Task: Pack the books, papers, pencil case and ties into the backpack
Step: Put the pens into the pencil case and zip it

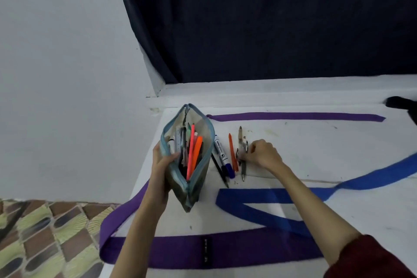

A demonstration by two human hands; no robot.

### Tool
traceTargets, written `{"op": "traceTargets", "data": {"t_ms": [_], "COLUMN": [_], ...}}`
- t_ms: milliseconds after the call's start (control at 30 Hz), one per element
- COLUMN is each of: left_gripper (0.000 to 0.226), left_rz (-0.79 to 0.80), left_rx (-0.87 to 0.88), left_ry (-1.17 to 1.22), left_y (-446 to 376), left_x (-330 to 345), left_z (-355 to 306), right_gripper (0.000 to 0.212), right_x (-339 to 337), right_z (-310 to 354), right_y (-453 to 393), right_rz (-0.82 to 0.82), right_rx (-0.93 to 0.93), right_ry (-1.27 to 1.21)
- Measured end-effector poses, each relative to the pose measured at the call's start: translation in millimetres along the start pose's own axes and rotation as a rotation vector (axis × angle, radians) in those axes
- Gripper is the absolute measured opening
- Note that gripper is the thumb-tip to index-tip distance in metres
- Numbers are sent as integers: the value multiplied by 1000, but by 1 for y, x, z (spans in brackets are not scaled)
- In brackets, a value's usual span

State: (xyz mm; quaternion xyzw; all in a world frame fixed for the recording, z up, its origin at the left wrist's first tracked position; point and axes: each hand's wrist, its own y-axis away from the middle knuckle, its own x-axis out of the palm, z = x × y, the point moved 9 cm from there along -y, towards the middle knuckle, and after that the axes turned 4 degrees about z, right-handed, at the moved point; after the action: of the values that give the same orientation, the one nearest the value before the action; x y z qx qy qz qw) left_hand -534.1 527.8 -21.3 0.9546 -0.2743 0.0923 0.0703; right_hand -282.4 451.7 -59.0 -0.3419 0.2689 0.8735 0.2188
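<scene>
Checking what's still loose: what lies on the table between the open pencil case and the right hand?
In the head view, between the pencil case and the right hand lie a black pen, a blue-capped marker and an orange pen.

Bare table (316,142) lies right of the loose pens (228,158); pencil case (194,178) crowds their left.

One pencil case (188,158) stands unzipped on the counter (316,142), with several pens inside, too bunched to count. Beside it lie about five loose pens (230,156). There are two ties: one purple (180,253), one blue (282,207).
</scene>
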Motion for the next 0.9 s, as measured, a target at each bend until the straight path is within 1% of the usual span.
{"op": "traceTargets", "data": {"t_ms": [133, 233, 367, 467, 533, 600, 633, 700, 733, 767, 833, 867, 900], "left_gripper": [79, 79, 85, 85, 81, 83, 87, 91, 92, 92, 89, 85, 78], "left_rz": [40, 61, 67, 77, 81, 83, 83, 85, 86, 86, 83, 81, 81], "left_rx": [-14, -21, -30, -32, -34, -38, -39, -38, -36, -34, -35, -34, -31], "left_ry": [-1, 13, 34, 32, 29, 31, 35, 38, 40, 44, 53, 57, 59], "left_y": [-16, -27, -35, -37, -38, -38, -38, -38, -37, -37, -37, -38, -37], "left_x": [1, 3, 3, 5, 7, 8, 8, 8, 8, 8, 8, 7, 7], "left_z": [0, 2, 6, 7, 8, 9, 9, 7, 7, 5, 4, 4, 4], "right_gripper": [36, 24, 25, 12, 13, 23, 24, 17, 14, 13, 17, 21, 25], "right_x": [5, 6, -1, -23, -38, -44, -44, -44, -46, -51, -61, -61, -56], "right_z": [2, -1, -9, -3, 4, 9, 13, 17, 17, 14, 9, 7, 6], "right_y": [-4, -6, -7, 0, 3, 2, 1, -3, -4, -7, -9, -11, -14], "right_rz": [39, 37, 27, -72, -119, -73, -35, -33, -86, -179, -360, -383, -358], "right_rx": [66, 101, 125, 51, -35, -81, -97, -115, -110, -89, -25, 14, 51], "right_ry": [-6, -68, -219, -328, -440, -551, -575, -525, -478, -404, -170, -54, 25]}}
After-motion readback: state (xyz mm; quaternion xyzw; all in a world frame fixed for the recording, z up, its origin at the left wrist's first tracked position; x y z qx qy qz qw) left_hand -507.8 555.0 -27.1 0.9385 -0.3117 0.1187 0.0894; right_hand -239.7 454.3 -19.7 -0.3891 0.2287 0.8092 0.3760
